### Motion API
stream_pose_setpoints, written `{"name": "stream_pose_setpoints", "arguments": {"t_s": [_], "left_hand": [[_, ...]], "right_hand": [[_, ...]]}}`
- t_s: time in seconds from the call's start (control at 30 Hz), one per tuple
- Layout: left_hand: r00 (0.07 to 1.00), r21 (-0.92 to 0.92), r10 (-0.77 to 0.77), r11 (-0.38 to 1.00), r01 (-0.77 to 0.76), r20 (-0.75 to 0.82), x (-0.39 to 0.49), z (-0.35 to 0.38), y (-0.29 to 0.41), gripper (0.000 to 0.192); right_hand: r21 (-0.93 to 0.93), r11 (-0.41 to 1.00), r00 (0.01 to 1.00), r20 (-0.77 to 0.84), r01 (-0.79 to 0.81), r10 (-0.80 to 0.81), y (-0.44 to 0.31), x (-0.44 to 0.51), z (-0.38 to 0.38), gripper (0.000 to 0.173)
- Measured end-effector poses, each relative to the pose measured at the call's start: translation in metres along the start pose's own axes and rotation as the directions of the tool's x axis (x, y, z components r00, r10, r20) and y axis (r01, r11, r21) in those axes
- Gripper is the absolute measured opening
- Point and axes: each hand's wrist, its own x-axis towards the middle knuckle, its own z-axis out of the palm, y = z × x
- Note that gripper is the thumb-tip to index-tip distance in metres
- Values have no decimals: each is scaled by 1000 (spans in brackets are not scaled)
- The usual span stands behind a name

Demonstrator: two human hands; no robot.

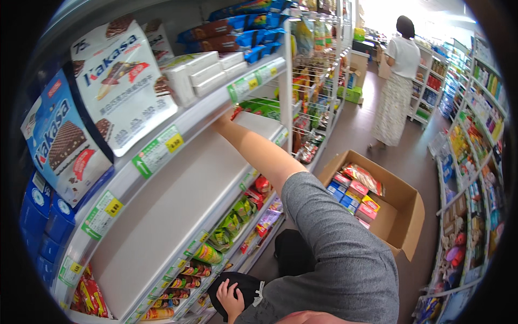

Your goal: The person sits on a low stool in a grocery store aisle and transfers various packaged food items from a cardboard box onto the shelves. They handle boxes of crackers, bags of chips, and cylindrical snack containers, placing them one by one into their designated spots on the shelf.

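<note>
My right hand (223,120) reaches under the front edge of the upper shelf (202,117). Only the wrist and part of the hand show; the fingers are hidden by that edge, close to red and green snack packs (261,107). Below my forearm lies a bare white shelf board (170,198). Resting on the black cloth over my knee is my left hand (230,299), fingers apart, with nothing seen in it. On the upper shelf stand white (123,87) and blue (66,139) Nakasa wafer bags, small white boxes (206,73) and blue-and-brown packets (238,30).
An open cardboard box (398,214) with small boxes and a packet inside stands on the floor beside me. Lower shelves hold green bags (230,224) and snack canisters (208,254). A person (398,81) stands farther up the aisle. Stocked shelves (469,162) line the right side.
</note>
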Motion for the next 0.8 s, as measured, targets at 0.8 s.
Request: {"name": "stream_pose_setpoints", "arguments": {"t_s": [0.8], "left_hand": [[957, -355, 153, 933, -57, 246, 27, -32, 90, 26]], "right_hand": [[247, 933, 959, -47, -261, 281, 266, -455, -162, 42]]}}
